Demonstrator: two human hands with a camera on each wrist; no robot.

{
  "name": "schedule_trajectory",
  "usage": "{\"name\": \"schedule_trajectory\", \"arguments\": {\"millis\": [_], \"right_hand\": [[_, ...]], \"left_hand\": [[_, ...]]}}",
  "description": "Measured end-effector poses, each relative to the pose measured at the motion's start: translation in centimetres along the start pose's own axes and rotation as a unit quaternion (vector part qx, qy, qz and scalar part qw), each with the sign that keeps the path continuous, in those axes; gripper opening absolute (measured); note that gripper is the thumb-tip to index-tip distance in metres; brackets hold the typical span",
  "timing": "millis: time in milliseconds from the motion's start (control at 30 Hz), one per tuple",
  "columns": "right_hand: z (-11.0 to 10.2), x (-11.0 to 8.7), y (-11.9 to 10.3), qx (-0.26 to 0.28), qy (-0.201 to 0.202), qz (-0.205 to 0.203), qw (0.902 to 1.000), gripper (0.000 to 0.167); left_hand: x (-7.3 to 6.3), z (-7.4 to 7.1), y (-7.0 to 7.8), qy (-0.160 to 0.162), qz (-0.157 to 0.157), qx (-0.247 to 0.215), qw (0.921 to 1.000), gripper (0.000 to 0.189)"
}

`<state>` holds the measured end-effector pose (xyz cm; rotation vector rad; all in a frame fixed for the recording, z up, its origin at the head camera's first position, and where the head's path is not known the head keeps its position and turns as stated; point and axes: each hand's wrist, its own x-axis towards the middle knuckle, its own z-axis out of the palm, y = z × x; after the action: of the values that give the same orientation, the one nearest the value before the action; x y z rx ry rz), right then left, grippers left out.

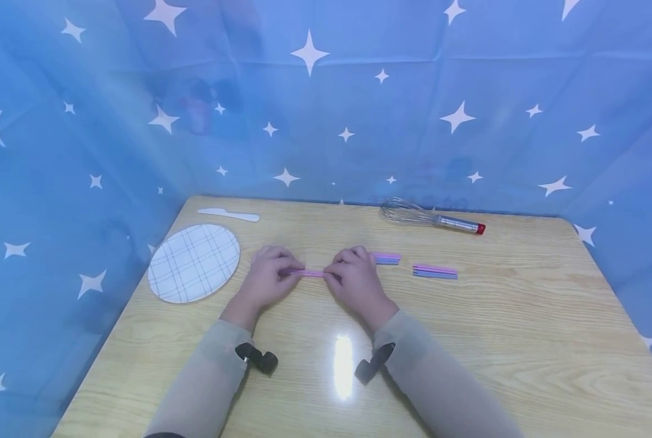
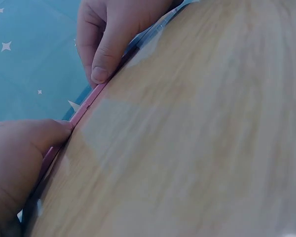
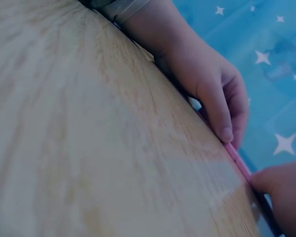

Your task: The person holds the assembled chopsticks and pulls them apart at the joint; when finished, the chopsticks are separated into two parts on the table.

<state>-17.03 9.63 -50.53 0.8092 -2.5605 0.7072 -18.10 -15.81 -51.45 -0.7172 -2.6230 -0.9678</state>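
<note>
A thin pink stick (image 1: 312,273) lies low over the wooden table between both hands. My left hand (image 1: 271,274) pinches its left part with thumb and fingers. The right part is pinched by my right hand (image 1: 355,280). In the left wrist view the pink stick (image 2: 84,109) shows between the two thumbs, close to the tabletop; a seam or dark mark is visible on it. The right wrist view shows the same pink stick (image 3: 238,160) between the fingertips. Its ends are hidden by the hands. Beyond the right hand lies a pink and blue stick group (image 1: 387,258), partly covered.
Another pink and blue stick group (image 1: 435,272) lies farther right. A whisk (image 1: 435,218) with a red end rests near the back edge. At the left are a round checked plate (image 1: 194,263) and a white plastic knife (image 1: 229,214). A blue starred curtain (image 1: 326,109) hangs behind.
</note>
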Motion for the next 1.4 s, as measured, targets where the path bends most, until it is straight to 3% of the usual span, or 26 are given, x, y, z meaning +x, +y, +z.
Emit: {"name": "schedule_trajectory", "arguments": {"millis": [433,700,967,1200,1400], "right_hand": [[-0.30,0.17,-0.62,0.028,-0.050,0.052,0.9970,0.006],[-0.30,0.23,-0.63,0.027,-0.062,0.057,0.9961,0.008],[-0.11,0.19,-0.39,0.009,-0.072,0.061,0.9955,0.013],[-0.22,0.12,-0.23,0.033,-0.053,0.065,0.9959,0.014],[-0.12,-0.02,0.04,0.025,-0.029,0.047,0.9982,0.015]], "left_hand": [[0.18,-0.09,0.16,-0.008,-0.034,-0.009,0.9993,0.014],[0.31,-0.07,0.24,-0.005,-0.052,-0.017,0.9985,0.010],[0.18,0.13,0.10,0.009,-0.022,-0.022,0.9995,0.011],[0.23,0.22,0.23,0.030,-0.005,-0.020,0.9993,0.017],[0.32,0.37,0.75,0.052,0.013,0.026,0.9982,0.015]]}}
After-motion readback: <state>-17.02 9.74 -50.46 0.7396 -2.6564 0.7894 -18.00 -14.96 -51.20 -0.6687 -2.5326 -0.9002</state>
